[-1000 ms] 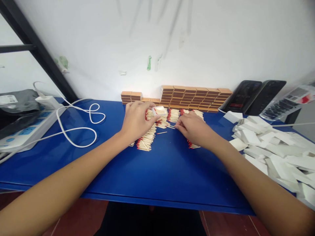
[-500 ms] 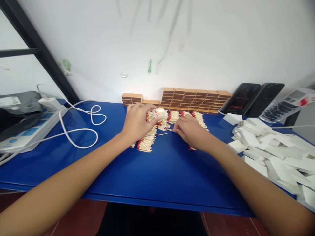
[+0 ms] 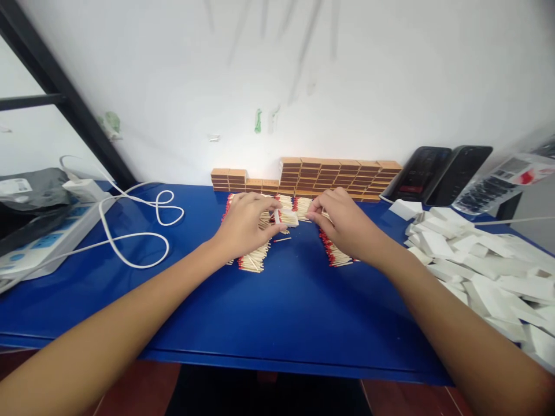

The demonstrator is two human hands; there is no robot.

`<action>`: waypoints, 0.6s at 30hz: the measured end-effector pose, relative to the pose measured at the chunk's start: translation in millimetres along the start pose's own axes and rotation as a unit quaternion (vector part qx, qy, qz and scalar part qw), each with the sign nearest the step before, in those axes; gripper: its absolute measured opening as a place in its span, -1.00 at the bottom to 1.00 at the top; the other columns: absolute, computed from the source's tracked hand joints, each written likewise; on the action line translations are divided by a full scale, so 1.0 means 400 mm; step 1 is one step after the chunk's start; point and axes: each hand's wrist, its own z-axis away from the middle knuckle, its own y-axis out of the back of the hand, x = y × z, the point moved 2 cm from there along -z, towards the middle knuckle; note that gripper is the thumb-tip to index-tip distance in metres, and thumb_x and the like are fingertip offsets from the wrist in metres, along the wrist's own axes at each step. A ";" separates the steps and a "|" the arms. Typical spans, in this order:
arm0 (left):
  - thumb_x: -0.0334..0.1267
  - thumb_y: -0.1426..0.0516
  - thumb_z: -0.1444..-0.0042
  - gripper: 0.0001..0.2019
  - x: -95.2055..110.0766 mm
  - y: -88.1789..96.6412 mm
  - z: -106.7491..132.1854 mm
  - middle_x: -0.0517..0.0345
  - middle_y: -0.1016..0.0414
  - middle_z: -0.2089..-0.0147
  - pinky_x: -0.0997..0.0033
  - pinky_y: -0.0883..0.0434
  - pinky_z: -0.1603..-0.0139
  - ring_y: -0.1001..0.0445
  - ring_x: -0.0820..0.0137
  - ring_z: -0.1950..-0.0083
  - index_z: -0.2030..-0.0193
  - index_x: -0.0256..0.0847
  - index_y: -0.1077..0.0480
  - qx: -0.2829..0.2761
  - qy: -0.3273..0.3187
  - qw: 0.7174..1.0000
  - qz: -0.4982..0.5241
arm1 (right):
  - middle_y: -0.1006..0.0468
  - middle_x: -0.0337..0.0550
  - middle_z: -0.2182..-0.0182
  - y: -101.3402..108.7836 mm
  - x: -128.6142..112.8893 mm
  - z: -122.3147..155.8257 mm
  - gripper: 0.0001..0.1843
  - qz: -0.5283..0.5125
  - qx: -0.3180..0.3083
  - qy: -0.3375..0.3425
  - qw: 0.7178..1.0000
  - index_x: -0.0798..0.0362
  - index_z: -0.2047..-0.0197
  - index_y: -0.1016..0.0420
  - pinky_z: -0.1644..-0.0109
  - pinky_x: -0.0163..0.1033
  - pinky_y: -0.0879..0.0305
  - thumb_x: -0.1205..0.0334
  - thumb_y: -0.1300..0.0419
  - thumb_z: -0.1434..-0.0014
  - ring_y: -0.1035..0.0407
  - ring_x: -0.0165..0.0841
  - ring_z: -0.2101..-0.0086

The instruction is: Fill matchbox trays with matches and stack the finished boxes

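My left hand (image 3: 245,225) grips a small white matchbox tray (image 3: 289,218) between thumb and fingers, tilted, with pale matchsticks inside. Just right of the tray, my right hand (image 3: 340,219) is closed in a pinch at the thumb and fingertips. A thin match seems to sit in that pinch, hardly visible. Piles of red-headed matches lie around both hands: one pile (image 3: 254,257) under my left hand, another pile (image 3: 336,248) beneath my right. A single loose match (image 3: 282,239) rests on the blue table (image 3: 286,312) below the tray.
Stacked brown matchboxes (image 3: 338,173) line the wall. At right lies a heap of white trays (image 3: 489,254), with two dark phones (image 3: 422,173) and a clear plastic packet (image 3: 498,179) behind it. A power strip (image 3: 47,231) and white cable (image 3: 104,216) occupy the left.
My right hand has risen slightly from the table, bringing its pinched fingertips up beside the tray. My left hand has tilted the tray toward the right. The view has shifted slightly.
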 end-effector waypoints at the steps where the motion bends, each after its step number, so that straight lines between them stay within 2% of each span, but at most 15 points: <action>1: -0.08 -0.47 -0.21 -0.65 0.002 -0.003 0.001 0.09 -0.73 -0.05 0.00 -0.38 -0.27 -0.63 0.09 -0.14 -0.07 -0.08 -0.59 -0.008 -0.006 1.000 0.016 | -0.56 0.04 0.23 -0.001 -0.005 0.000 -0.82 -0.001 0.003 0.007 1.000 -0.02 0.22 -0.43 0.04 0.00 -0.24 0.17 -0.12 -0.47 -0.31 -0.05 0.12; 9: -0.13 -0.45 -0.21 -0.71 0.018 -0.009 0.002 0.11 -0.73 0.03 0.08 -0.47 -0.15 -0.65 0.15 -0.02 -0.01 -0.12 -0.60 -0.019 -0.034 0.996 0.078 | -0.53 0.00 0.26 -0.026 -0.027 0.004 -0.83 0.000 0.002 0.036 0.999 -0.03 0.24 -0.42 0.07 0.00 -0.21 0.20 -0.14 -0.46 -0.28 -0.08 0.15; 18: -0.15 -0.47 -0.18 -0.70 0.017 0.005 -0.003 0.10 -0.75 -0.02 0.08 -0.54 -0.16 -0.69 0.16 -0.05 -0.01 -0.09 -0.61 -0.007 -0.003 0.995 0.096 | -0.56 0.00 0.24 -0.025 -0.037 0.004 -0.87 -0.016 0.036 0.040 0.998 -0.03 0.19 -0.49 0.04 0.00 -0.24 0.23 -0.16 -0.44 -0.33 -0.08 0.11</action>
